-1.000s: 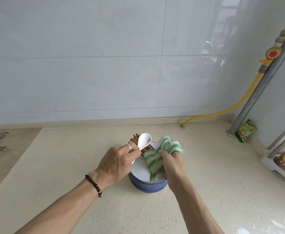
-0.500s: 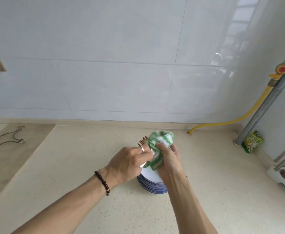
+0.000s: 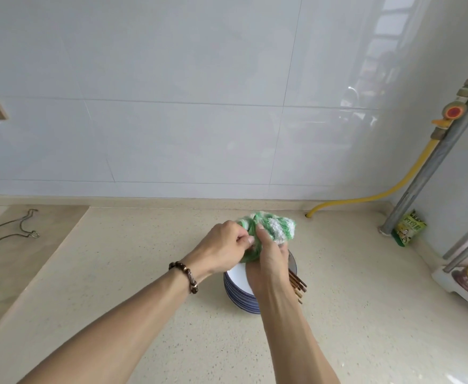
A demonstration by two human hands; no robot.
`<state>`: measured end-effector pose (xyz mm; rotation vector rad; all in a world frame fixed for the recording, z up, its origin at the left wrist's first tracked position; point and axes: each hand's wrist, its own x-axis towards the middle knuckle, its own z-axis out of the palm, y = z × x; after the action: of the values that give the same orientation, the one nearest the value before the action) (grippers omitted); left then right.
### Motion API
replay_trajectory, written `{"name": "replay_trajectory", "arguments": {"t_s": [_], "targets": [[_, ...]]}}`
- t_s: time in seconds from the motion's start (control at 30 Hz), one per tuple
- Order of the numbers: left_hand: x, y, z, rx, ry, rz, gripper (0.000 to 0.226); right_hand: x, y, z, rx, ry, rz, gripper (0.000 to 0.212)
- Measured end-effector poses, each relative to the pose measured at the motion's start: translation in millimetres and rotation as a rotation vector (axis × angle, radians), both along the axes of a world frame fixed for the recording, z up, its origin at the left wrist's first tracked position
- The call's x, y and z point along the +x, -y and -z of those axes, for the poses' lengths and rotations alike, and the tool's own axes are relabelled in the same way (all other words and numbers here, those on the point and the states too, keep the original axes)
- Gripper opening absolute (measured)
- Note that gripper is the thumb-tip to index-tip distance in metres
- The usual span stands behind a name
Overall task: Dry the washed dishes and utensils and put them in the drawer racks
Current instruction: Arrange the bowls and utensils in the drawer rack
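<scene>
Both hands meet above the stack of plates (image 3: pixel 237 284) on the counter (image 3: pixel 144 273). The right hand (image 3: pixel 269 256) clutches the green-and-white cloth (image 3: pixel 271 227), bunched around something hidden. The left hand (image 3: pixel 227 248) has curled fingers pinching at the cloth's left edge. Brown chopsticks (image 3: pixel 298 285) lie across the plates' right side.

Single head-worn wide-angle view, looking forward and down from above forearms; near hands at frame centre, countertop (image 3: pixel 133 273) below, tiled wall (image 3: pixel 172 106) filling upper half, corner at right.
</scene>
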<state>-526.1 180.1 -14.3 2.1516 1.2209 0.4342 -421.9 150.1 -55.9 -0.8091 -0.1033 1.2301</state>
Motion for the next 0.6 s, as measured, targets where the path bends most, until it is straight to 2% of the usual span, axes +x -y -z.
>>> {"name": "replay_trajectory", "arguments": {"t_s": [0.07,0.13,0.2,0.3,0.33,0.37,0.4,0.47,0.5,0.53,0.57,0.6], "targets": [[-8.7,-2.6,2.8,-0.055,0.051,-0.005,0.046,12.4,-0.4,2.5,-0.018,0.137,-0.081,0.016],[-18.2,-5.1,0.6,-0.089,0.06,0.016,0.043,29.5,-0.2,4.8,0.031,0.4,-0.189,0.016],[-21.6,-6.9,-5.2,-0.068,0.011,0.051,0.041,44.0,-0.1,4.0,0.05,0.684,-0.231,0.012],[-22.3,-11.6,-15.3,0.045,-0.153,0.111,0.042,61.5,-0.6,4.1,0.079,1.201,-0.317,0.017],[-22.7,-13.5,-17.2,0.069,-0.189,0.128,0.043,67.0,-0.9,7.0,0.077,1.306,-0.333,0.018],[-23.7,-16.4,-15.7,0.073,-0.186,0.128,0.043,69.7,-0.1,10.3,0.066,1.327,-0.301,0.019],[-22.5,-18.4,-12.8,0.053,-0.132,0.112,0.042,68.0,2.7,10.4,0.072,1.238,-0.234,0.018],[-10.3,-11.9,-6.5,-0.03,0.06,0.054,0.038,50.1,5.7,6.4,0.119,0.633,-0.137,0.01],[-0.4,-6.3,-0.8,-0.052,0.139,0.016,0.039,36.0,4.6,3.1,0.118,0.307,-0.151,0.02],[9.9,0.0,3.6,-0.044,0.191,-0.023,0.042,24.4,2.6,0.5,0.092,0.088,-0.146,0.03],[17.3,4.0,8.1,-0.031,0.207,-0.062,0.046,17.9,-1.2,1.8,0.051,-0.006,-0.134,0.035],[19.5,5.8,9.9,-0.019,0.202,-0.083,0.049,15.2,-3.2,3.8,0.014,-0.014,-0.133,0.036]]}}
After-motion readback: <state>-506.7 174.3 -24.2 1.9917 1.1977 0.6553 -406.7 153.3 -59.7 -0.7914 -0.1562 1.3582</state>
